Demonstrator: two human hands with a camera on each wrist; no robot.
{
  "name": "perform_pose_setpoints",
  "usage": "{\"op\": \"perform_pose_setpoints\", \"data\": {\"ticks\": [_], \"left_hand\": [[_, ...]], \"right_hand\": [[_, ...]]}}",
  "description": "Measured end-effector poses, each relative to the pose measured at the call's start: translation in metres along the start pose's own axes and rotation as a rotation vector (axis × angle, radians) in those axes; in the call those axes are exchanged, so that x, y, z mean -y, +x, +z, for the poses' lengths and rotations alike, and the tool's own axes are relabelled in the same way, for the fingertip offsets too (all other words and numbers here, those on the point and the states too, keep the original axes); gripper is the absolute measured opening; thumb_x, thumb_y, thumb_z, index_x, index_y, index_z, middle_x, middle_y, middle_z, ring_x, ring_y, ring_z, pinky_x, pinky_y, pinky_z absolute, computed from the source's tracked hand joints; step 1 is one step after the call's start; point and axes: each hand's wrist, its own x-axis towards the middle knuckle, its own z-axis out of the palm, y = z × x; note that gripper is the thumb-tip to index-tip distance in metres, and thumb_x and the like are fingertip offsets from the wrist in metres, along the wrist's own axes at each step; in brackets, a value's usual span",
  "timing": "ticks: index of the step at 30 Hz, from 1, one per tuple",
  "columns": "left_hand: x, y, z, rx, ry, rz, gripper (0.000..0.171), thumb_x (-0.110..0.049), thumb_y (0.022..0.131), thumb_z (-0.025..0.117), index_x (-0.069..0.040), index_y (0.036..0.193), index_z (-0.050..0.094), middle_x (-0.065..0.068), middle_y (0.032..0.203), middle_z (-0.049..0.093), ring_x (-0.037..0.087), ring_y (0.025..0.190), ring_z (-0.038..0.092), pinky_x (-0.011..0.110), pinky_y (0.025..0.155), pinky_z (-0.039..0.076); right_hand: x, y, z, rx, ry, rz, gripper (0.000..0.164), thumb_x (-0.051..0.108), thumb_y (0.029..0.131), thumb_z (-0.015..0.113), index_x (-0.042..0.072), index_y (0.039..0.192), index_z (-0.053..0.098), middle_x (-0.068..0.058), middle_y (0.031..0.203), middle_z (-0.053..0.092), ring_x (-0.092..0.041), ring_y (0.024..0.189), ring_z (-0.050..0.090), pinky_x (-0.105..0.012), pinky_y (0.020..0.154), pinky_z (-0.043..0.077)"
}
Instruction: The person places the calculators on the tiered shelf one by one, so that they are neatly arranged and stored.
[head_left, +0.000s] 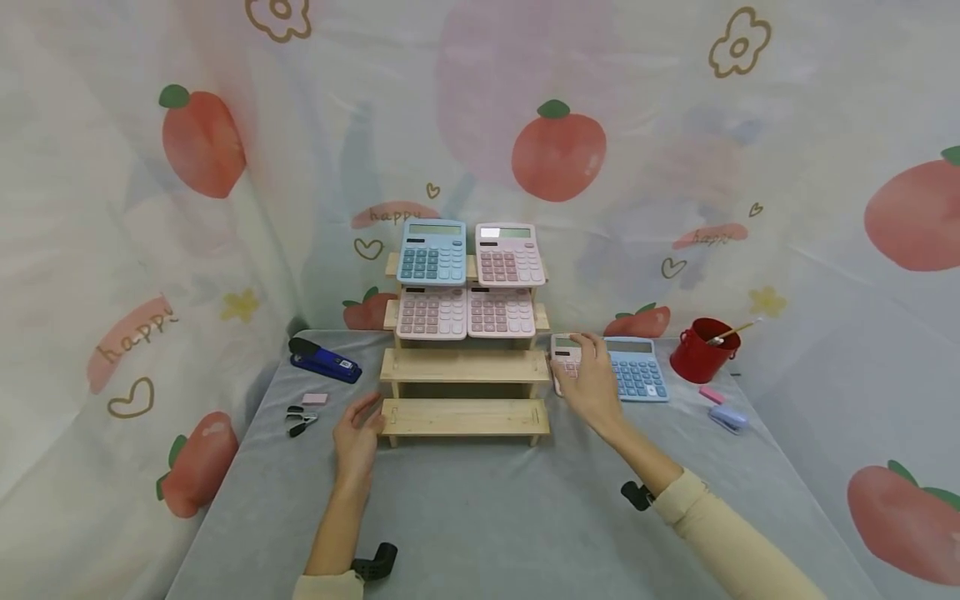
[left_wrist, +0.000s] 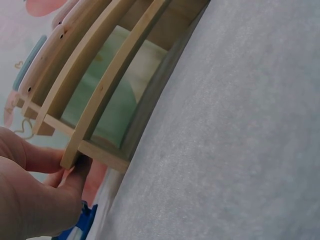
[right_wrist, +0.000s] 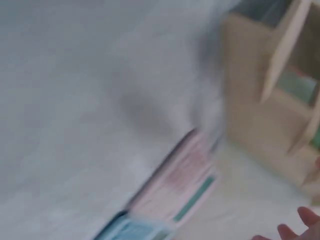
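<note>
1. Apparently, was at the reaching step: held the right hand over the pink calculator, with thumb and fingers parted, and gripped nothing; could not tell about contact, given the blur in the right wrist view.
2. Pinched the left end of the wooden rack's lowest board with the left hand, at eight o'clock from the rack's middle, probably for steadying; had both hands well apart from each other.
3. Had the pink calculator lying on the gray cloth, just beside the rack at three o'clock, with the blue calculator farther out the same way.
4. Judging by two bare boards below the four calculators on the upper levels, called next for closing thumb and fingers on the pink calculator's edges and lifting it clear of its blue neighbor.
5. Pointed the pink calculator's display toward twelve o'clock and its keys toward six; judged its long axis to run along that same line, despite the foreshortened head view.
</note>
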Motion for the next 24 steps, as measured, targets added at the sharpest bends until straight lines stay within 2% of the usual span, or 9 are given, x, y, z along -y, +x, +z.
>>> {"op": "perform_pose_setpoints", "data": {"ticks": [5, 9, 12, 18, 24], "left_hand": [[-0.003, -0.001, -0.004, -0.005, -0.001, -0.008, 0.051, 0.012, 0.097, 0.055, 0.000, 0.146, 0.053, 0.017, 0.154, 0.051, 0.033, 0.141, 0.051, 0.033, 0.109, 0.046], [-0.005, -0.002, -0.007, -0.001, 0.000, -0.007, 0.051, 0.012, 0.098, 0.055, 0.000, 0.147, 0.052, 0.018, 0.155, 0.049, 0.033, 0.142, 0.050, 0.040, 0.115, 0.042], [-0.005, -0.002, -0.007, -0.003, 0.009, -0.006, 0.051, 0.011, 0.098, 0.056, 0.000, 0.147, 0.052, 0.017, 0.156, 0.049, 0.033, 0.142, 0.050, 0.033, 0.111, 0.046], [-0.004, -0.003, -0.006, 0.003, 0.015, -0.008, 0.051, 0.011, 0.098, 0.056, 0.000, 0.147, 0.052, 0.018, 0.156, 0.049, 0.034, 0.141, 0.051, 0.013, 0.090, 0.048], [0.000, -0.002, 0.000, 0.001, 0.012, 0.000, 0.051, 0.012, 0.096, 0.057, 0.000, 0.145, 0.054, 0.018, 0.153, 0.051, 0.035, 0.140, 0.053, 0.014, 0.089, 0.049]], "right_hand": [[-0.050, -0.005, -0.009, 0.107, -0.084, 0.098, 0.069, 0.026, 0.092, 0.079, -0.002, 0.145, 0.047, -0.028, 0.151, 0.039, -0.050, 0.128, 0.051, -0.065, 0.101, 0.047], [-0.086, -0.008, -0.019, 0.193, -0.167, 0.171, 0.078, 0.029, 0.089, 0.080, -0.004, 0.148, 0.042, -0.032, 0.150, 0.036, -0.052, 0.123, 0.051, -0.068, 0.102, 0.046], [-0.110, -0.010, -0.026, 0.262, -0.188, 0.225, 0.085, 0.030, 0.088, 0.081, -0.005, 0.152, 0.036, -0.035, 0.151, 0.031, -0.054, 0.123, 0.047, -0.070, 0.103, 0.045], [-0.151, -0.011, -0.032, 0.350, -0.213, 0.282, 0.100, 0.035, 0.085, 0.084, -0.004, 0.157, 0.027, -0.037, 0.155, 0.023, -0.056, 0.130, 0.038, -0.073, 0.104, 0.042], [-0.174, -0.012, -0.033, 0.383, -0.175, 0.310, 0.112, 0.046, 0.083, 0.085, -0.004, 0.160, 0.021, -0.039, 0.158, 0.016, -0.059, 0.132, 0.035, -0.075, 0.107, 0.037]]}}
